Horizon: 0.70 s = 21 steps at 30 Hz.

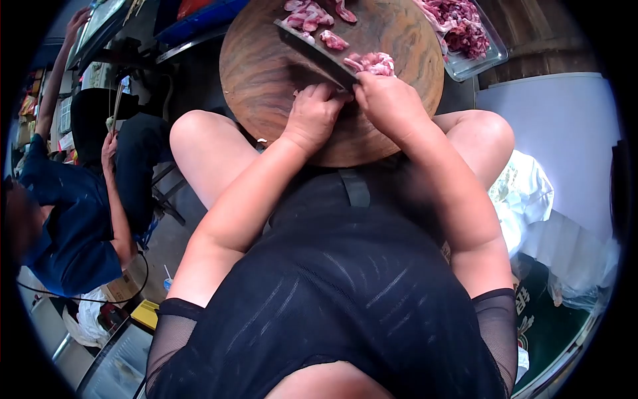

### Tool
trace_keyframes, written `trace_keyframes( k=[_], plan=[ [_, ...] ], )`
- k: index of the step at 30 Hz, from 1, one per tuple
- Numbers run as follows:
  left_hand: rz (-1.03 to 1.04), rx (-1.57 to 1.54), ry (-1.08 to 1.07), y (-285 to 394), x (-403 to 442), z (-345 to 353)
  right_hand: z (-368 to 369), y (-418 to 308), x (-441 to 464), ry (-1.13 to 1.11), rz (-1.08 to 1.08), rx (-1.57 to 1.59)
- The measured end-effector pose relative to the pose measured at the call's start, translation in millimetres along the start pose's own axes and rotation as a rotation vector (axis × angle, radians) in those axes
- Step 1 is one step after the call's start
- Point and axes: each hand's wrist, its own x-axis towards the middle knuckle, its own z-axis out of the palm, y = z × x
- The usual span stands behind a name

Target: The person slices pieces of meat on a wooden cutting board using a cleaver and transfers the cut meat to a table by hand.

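- Right hand [391, 106], at four o'clock, grips your cleaver [316, 54].
- Left hand [310, 114], seven o'clock — can't tell its hold.
- Meat [373, 64]: eleven to two on the block [259, 86].
- A slip could cut your nearby left hand.

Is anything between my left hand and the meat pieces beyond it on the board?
Yes: the cleaver, held in the right hand, slants across the round board between the left hand and those meat pieces.

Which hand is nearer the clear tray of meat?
Right. The right hand, gripping the cleaver, is left of the clear tray. The left hand is farther left, over the round board.
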Motion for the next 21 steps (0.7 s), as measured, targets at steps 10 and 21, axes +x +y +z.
trace_keyframes(
  k=[10,21],
  plan=[
    [0.055,-0.166,0.076,-20,-3,-9,-23,-18,-95,0.092,0.023,0.026],
    [0.004,-0.057,0.134,-16,-4,2,-2,-29,-43,-0.121,0.026,-0.058]
  ],
)
